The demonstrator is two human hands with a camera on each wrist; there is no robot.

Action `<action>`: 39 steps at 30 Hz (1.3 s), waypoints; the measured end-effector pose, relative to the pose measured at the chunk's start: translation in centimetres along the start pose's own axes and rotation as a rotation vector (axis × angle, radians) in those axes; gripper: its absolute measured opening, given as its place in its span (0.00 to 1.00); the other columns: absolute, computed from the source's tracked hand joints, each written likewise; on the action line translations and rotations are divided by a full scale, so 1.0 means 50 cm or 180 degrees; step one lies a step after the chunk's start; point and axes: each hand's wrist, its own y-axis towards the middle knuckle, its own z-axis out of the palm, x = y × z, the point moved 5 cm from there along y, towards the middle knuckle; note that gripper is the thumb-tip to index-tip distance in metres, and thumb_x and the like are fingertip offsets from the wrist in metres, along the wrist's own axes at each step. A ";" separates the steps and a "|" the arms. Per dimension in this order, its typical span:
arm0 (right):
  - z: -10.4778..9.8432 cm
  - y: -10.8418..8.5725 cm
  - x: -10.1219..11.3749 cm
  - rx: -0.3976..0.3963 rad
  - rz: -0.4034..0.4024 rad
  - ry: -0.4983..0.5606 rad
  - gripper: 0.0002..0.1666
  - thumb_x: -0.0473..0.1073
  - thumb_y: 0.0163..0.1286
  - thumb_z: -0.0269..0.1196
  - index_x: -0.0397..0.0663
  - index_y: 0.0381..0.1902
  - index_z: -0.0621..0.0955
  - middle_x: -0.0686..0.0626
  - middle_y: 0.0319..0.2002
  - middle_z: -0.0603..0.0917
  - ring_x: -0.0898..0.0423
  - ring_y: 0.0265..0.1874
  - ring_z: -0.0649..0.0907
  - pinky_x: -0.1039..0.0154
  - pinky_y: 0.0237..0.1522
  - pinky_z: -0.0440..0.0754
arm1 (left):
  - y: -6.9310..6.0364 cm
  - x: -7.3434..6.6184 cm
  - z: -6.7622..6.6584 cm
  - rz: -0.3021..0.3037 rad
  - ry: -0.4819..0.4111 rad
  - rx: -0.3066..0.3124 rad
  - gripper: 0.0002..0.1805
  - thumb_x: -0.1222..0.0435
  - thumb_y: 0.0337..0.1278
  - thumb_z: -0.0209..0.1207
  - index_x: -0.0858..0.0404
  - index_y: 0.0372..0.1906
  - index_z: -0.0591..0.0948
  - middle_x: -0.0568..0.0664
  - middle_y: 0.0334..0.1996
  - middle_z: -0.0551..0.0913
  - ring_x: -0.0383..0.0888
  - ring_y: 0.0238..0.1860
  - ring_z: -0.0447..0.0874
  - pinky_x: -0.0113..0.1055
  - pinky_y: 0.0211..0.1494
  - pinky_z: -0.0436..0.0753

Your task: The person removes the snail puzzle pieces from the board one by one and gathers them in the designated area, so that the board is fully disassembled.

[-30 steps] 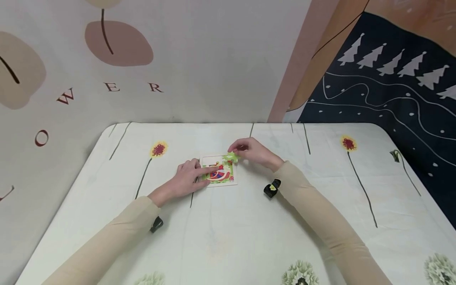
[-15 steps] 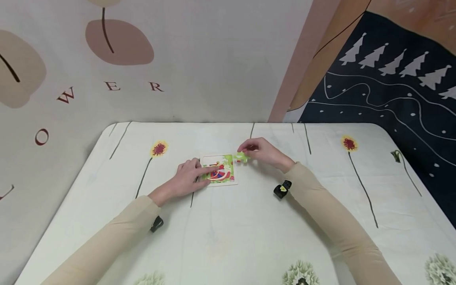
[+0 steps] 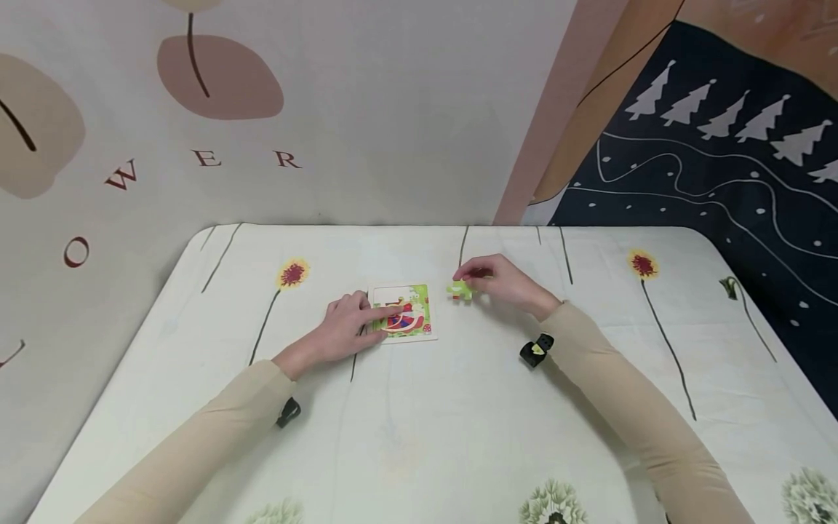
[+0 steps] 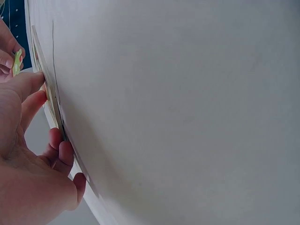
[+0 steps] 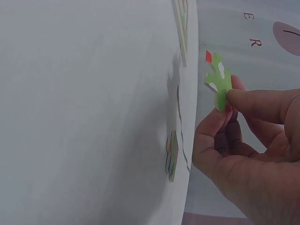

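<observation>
A small square jigsaw board with a red, blue and green picture lies on the table. Its upper left part is pale. My left hand rests on its left side, index finger stretched across the picture and thumb near the lower edge. In the left wrist view, the other fingers of that left hand touch the board's edge. Right of the board, my right hand pinches a green puzzle piece between thumb and fingers. The right wrist view shows this puzzle piece with white patches and a red corner.
Another puzzle piece, with red and blue on it, lies on the table below the right hand in the right wrist view. A white flower-printed cloth covers the table. Printed hangings stand behind it.
My right hand has moved right, carrying the green puzzle piece from the board's upper right corner to a spot apart from it. The left hand and the board stay put.
</observation>
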 end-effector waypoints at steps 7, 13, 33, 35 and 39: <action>-0.023 -0.014 -0.010 -0.0022 0.0076 -0.0080 0.15 0.33 0.73 0.56 0.38 0.53 0.84 0.40 0.52 0.85 0.47 0.50 0.80 0.55 0.57 0.73 | 0.001 0.003 0.003 0.0003 0.0005 -0.0012 0.25 0.59 0.64 0.60 0.50 0.66 0.78 0.48 0.32 0.65 0.45 0.37 0.59 0.46 0.47 0.60; -0.048 -0.028 -0.019 -0.0096 0.0101 -0.0097 0.15 0.32 0.73 0.55 0.38 0.51 0.84 0.39 0.51 0.85 0.46 0.50 0.80 0.56 0.56 0.72 | 0.001 0.003 0.003 -0.0004 -0.0014 -0.0023 0.25 0.59 0.64 0.61 0.50 0.66 0.78 0.48 0.32 0.65 0.45 0.37 0.59 0.48 0.48 0.60; -0.102 -0.053 -0.072 -0.0302 0.0347 -0.0186 0.15 0.32 0.73 0.54 0.37 0.52 0.83 0.37 0.54 0.83 0.45 0.55 0.80 0.57 0.59 0.70 | 0.002 0.001 0.002 -0.0057 -0.0031 0.0036 0.26 0.58 0.64 0.60 0.49 0.67 0.77 0.48 0.33 0.65 0.45 0.38 0.59 0.47 0.49 0.59; -0.105 -0.054 -0.076 -0.0316 0.0406 -0.0202 0.16 0.32 0.73 0.54 0.36 0.53 0.83 0.36 0.56 0.83 0.44 0.56 0.79 0.55 0.61 0.69 | 0.003 0.002 0.003 -0.0062 -0.0025 0.0039 0.26 0.58 0.64 0.60 0.49 0.67 0.77 0.48 0.33 0.65 0.45 0.38 0.59 0.47 0.49 0.59; -0.108 -0.053 -0.084 -0.0323 0.0501 -0.0257 0.16 0.32 0.74 0.53 0.35 0.54 0.82 0.35 0.56 0.82 0.44 0.54 0.78 0.54 0.60 0.70 | 0.002 0.001 0.002 -0.0042 -0.0019 0.0031 0.25 0.59 0.64 0.60 0.49 0.67 0.77 0.49 0.33 0.65 0.45 0.38 0.59 0.46 0.48 0.59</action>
